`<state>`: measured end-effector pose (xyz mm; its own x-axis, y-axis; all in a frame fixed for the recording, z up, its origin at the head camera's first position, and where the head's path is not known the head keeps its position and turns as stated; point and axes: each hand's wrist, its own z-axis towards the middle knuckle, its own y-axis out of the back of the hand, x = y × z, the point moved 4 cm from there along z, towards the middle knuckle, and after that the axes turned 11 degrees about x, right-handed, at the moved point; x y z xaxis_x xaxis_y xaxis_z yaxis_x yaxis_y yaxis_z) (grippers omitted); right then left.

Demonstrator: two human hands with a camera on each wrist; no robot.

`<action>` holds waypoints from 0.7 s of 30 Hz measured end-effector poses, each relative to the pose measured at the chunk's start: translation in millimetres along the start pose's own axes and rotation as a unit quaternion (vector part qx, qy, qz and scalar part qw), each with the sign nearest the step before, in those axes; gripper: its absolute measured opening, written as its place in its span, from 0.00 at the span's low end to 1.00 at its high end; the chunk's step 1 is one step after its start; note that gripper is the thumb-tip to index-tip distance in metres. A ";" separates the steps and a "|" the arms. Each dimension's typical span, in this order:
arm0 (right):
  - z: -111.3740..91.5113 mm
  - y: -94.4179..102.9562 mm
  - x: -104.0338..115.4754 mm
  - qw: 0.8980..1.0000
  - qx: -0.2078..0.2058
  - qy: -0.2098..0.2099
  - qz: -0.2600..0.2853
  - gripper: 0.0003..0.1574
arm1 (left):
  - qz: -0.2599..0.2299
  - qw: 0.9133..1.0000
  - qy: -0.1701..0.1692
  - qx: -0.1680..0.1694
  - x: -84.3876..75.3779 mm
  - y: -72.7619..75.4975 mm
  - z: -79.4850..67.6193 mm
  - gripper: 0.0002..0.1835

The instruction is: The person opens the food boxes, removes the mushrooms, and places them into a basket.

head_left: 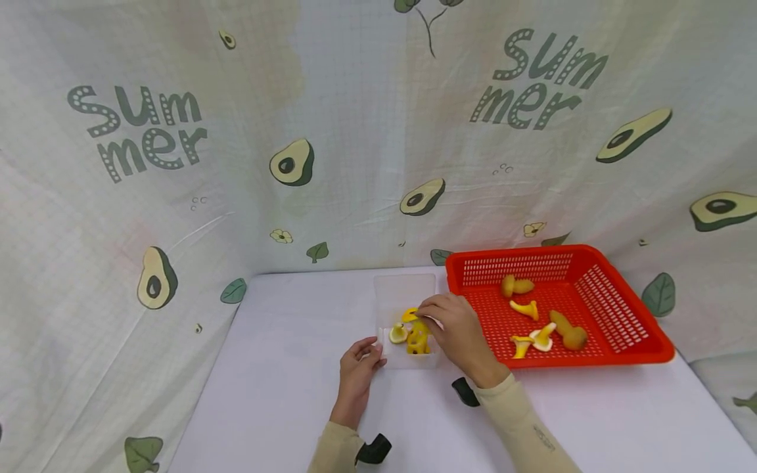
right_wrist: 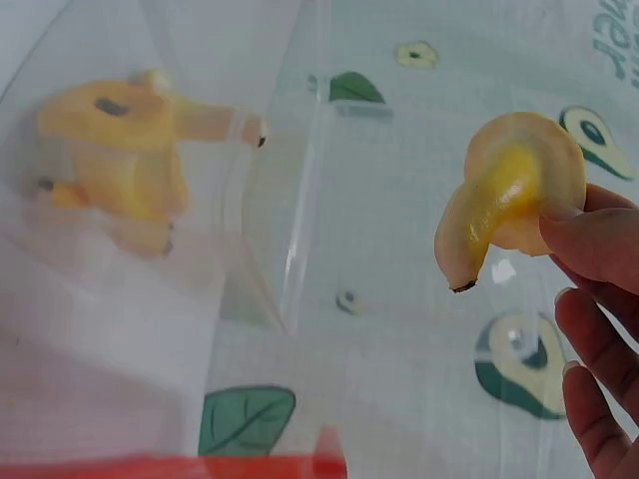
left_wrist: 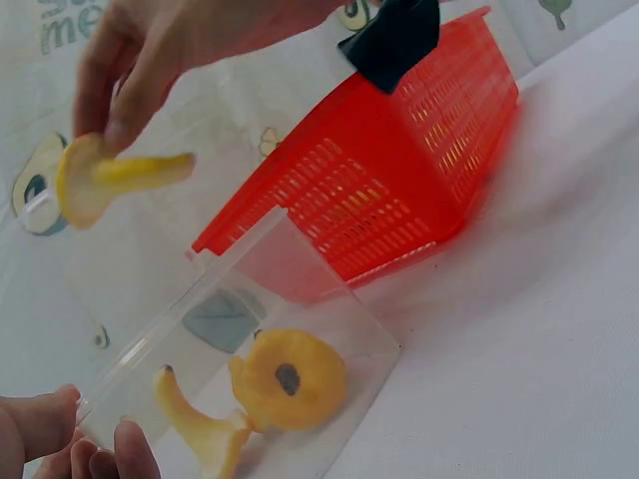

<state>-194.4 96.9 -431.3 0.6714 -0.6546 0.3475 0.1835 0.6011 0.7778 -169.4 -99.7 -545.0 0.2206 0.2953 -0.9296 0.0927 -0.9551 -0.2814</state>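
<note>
My right hand (head_left: 458,332) pinches a yellow mushroom (right_wrist: 524,175) by the edge of its cap, with the stem pointing away from the fingers. It hangs over a clear plastic box (head_left: 408,361). Inside the box lie several yellow mushrooms; a round cap with a dark spot (left_wrist: 290,384) and a curved-stem one (left_wrist: 200,429) show through the clear wall in the left wrist view. My left hand (head_left: 357,371) holds the box's left side, thumb and fingertips at the rim.
Right of the box stands a red perforated basket (head_left: 644,335). Brown mushrooms (head_left: 570,334) and yellow ones (head_left: 525,309) are spread over its floor. A white cloth covers the table (head_left: 278,394), and a printed curtain (head_left: 355,131) hangs behind it.
</note>
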 end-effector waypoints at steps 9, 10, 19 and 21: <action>-34.5 37.5 -19.4 0.998 -0.028 -0.045 -0.021 0.16 | 0.012 1.000 0.007 -0.005 1.7 1.1 1.6 0.19; -38.4 40.9 -22.1 0.998 -0.031 -0.049 -0.025 0.17 | 0.012 1.000 0.008 -0.005 1.6 1.1 1.7 0.19; -66.0 66.0 -51.4 0.994 -0.051 -0.082 -0.046 0.18 | 0.012 1.000 0.008 0.000 2.3 1.3 4.1 0.19; -70.1 70.8 -56.9 0.994 -0.056 -0.084 -0.047 0.18 | 0.013 1.000 0.008 -0.002 2.3 1.5 3.9 0.19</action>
<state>-169.2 208.9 -432.7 0.5199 -0.7723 0.3650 0.3254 0.5741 0.7514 -172.6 -100.5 -548.4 0.2386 0.2710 -0.9325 0.0899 -0.9623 -0.2567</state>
